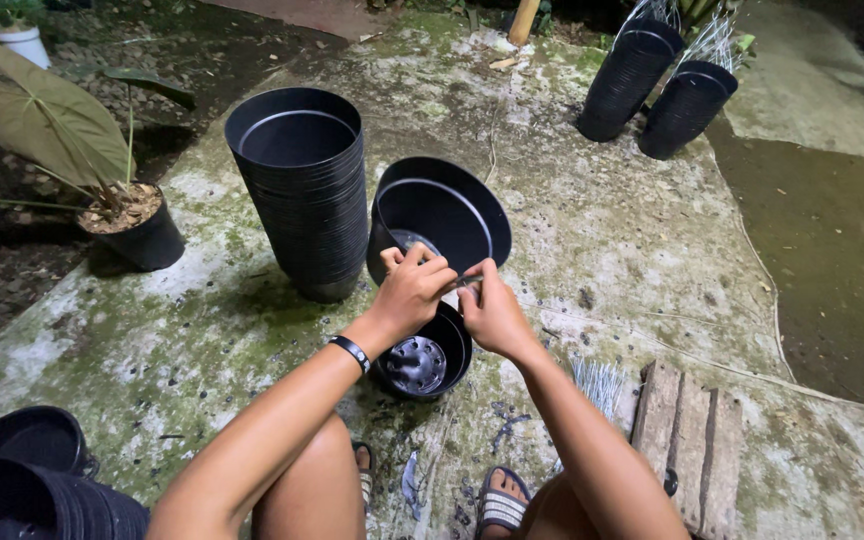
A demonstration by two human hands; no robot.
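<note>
At the bottom edge, two sandalled feet (500,505) rest on mossy, stained concrete (202,330), with the person's bare knees on either side. To the right lies a short stack of weathered wooden planks (690,435), and just beside it a bundle of thin wires (597,380) lies on the ground. At the lower left corner sit more black pots (32,470), nested together.

Between the knees a small black pot (422,360) stands upright on the concrete, its holed bottom visible inside. Directly above it the two hands meet. The left hand (414,290), with a dark band on its wrist, has its fingers curled and pinched on the near rim of a tilted black pot (442,215), whose mouth faces the camera. The right hand (492,315) is closed beside it, fingertips pinching what seems to be a thin wire (467,280) at that rim; it is too small to tell for sure.

Just left of the tilted pot stands a tall stack of nested black pots (302,190). Further left, a potted plant (102,160) with large leaves sits at the edge of the concrete. At the far top right, two more stacks of pots (657,90) lean, with wire hangers sticking out of them.
</note>
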